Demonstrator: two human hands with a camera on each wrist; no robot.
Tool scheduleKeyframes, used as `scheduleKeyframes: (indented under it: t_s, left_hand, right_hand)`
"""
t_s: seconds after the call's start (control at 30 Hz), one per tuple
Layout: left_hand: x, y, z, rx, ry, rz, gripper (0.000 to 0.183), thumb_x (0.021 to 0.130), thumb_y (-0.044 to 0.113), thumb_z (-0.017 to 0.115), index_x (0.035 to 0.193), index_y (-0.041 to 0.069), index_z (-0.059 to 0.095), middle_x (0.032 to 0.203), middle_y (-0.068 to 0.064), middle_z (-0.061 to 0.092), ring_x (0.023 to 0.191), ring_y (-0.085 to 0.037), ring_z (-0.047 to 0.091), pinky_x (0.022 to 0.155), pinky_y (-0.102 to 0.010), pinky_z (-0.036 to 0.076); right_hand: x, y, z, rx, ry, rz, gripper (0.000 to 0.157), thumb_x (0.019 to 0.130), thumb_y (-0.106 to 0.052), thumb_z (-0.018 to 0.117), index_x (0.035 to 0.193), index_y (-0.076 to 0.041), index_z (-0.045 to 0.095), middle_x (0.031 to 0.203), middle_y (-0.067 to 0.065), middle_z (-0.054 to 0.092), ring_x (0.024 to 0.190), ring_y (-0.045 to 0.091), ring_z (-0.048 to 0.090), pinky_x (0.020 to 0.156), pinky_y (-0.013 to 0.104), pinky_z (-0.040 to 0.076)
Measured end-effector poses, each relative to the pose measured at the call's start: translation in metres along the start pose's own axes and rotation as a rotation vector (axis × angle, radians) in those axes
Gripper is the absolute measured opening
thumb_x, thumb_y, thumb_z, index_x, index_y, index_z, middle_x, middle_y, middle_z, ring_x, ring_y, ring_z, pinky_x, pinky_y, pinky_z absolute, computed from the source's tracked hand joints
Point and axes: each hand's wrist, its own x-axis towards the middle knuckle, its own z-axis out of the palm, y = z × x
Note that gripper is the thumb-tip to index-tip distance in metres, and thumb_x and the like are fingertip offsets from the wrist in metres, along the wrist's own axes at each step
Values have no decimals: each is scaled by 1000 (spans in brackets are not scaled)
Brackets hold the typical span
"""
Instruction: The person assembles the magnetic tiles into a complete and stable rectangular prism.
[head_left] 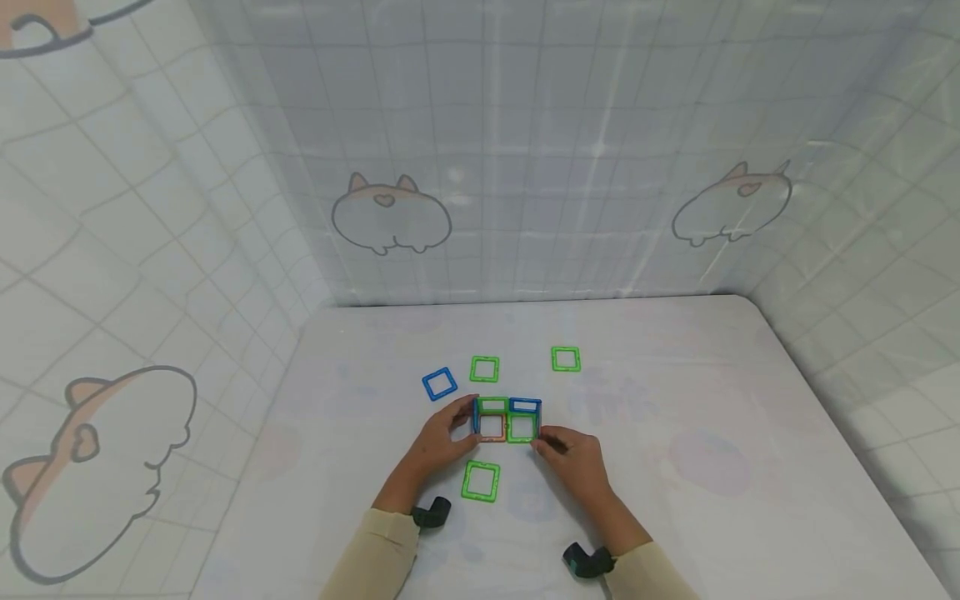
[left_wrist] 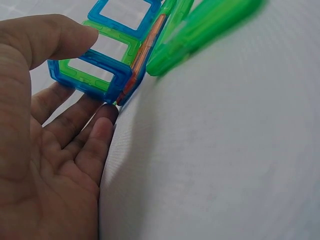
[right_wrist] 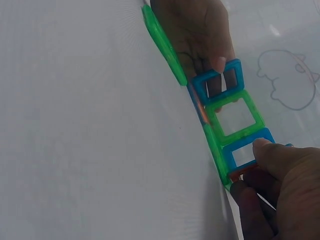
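Note:
Square magnetic tiles form a small box-like structure on the table, with an orange tile (head_left: 492, 440) and a green tile (head_left: 522, 441) side by side at its base. A green tile (head_left: 492, 399) and a blue tile (head_left: 525, 400) stand along the back. My left hand (head_left: 442, 437) holds the blue upright tile (left_wrist: 107, 65) at the left end, thumb over its edge and fingers along the outside. At the right end, my right hand (head_left: 573, 458) pinches another blue tile (right_wrist: 270, 134) between thumb and fingers. A red-orange edge (right_wrist: 242, 173) shows by those fingers.
Loose tiles lie flat around the structure: a blue one (head_left: 427, 390) at back left, a green one (head_left: 484, 380) behind, another green one (head_left: 566, 369) at back right. A third green tile (head_left: 480, 499) is in front, between the forearms. Patterned curtains (head_left: 525, 233) enclose the table.

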Motion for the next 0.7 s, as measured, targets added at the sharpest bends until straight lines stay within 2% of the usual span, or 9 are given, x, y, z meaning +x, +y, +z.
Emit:
scheduleKeyframes:
  t_s: [0.2, 0.47, 0.7]
  left_hand:
    - [2, -3, 1, 5, -4, 13, 71, 88, 18, 74, 151, 18, 41, 141, -4, 55, 134, -18, 50, 111, -27, 43]
    - [0, -3, 1, 7, 1, -7, 71, 87, 19, 74, 151, 22, 42, 144, -3, 53, 135, -20, 49, 112, -29, 43]
    - [2, -3, 2, 13, 1, -4, 71, 88, 20, 74, 151, 22, 42, 145, -4, 53, 136, -19, 49, 111, -28, 43]
  right_hand:
    - [1, 2, 1, 20, 6, -31, 27, 84, -22, 81, 106, -7, 78, 100, 0, 77, 96, 15, 72, 84, 36, 61]
    - [4, 3, 3, -42, 19, -80, 25, 85, -20, 80, 107, -8, 77, 101, 1, 77, 94, 13, 72, 81, 33, 62]
    - [5, 4, 4, -30, 29, -97, 23, 84, -17, 81, 104, -7, 77, 98, 0, 76, 88, 10, 71, 76, 30, 62]
